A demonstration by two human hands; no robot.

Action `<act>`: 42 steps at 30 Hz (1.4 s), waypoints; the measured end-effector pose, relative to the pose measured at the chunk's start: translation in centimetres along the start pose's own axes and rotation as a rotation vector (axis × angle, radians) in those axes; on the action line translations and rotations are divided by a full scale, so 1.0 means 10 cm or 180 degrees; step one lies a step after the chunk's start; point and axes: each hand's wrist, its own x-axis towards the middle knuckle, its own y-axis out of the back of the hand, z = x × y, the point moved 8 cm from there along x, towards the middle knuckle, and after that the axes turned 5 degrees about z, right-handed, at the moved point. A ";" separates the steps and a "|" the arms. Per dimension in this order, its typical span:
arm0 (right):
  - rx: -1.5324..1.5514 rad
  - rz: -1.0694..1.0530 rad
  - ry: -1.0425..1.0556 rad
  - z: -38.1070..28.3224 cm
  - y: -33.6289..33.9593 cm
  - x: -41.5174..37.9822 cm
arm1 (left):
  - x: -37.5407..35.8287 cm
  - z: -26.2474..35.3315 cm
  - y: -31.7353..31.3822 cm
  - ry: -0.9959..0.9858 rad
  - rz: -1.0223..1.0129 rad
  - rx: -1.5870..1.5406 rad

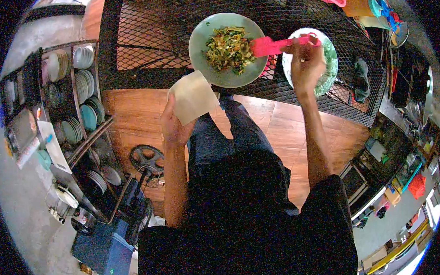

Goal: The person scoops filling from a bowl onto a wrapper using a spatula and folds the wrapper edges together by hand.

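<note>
My left hand (176, 123) holds a pale, roughly square pastry wrapper (193, 98), its thumb along the left edge and the fingers underneath. The wrapper's top corner overlaps the near rim of a grey-green plate (199, 63) in this view. On that plate lies a heap of chopped vegetable filling (229, 50). Closed around the handle of a pink plastic spatula (270, 46), my right hand (307, 67) is to the right of the plate. The spatula's blade reaches the right side of the heap. Behind my right hand stands a white bowl (331, 68) with green patterning, partly hidden.
Plate and bowl rest on a black metal mesh table (161, 31). At left, a rack (72, 91) holds stacked plates. A dark cloth-like item (361, 77) lies at the table's right. Below are a sewing-machine-like wheel (148, 159) and a blue box (102, 248).
</note>
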 end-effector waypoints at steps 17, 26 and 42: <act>0.0065 0.0261 0.0210 -0.08 0.04 0.02 | 0.00 -0.01 -0.09 -0.0044 -0.0161 0.0064; 0.0149 0.0187 0.0004 0.19 -0.16 0.06 | 0.02 -0.03 0.17 -0.0082 0.0258 0.0027; 0.0203 0.0242 0.0037 -0.10 -0.13 -0.12 | 0.00 -0.05 0.11 0.0024 0.0165 0.0029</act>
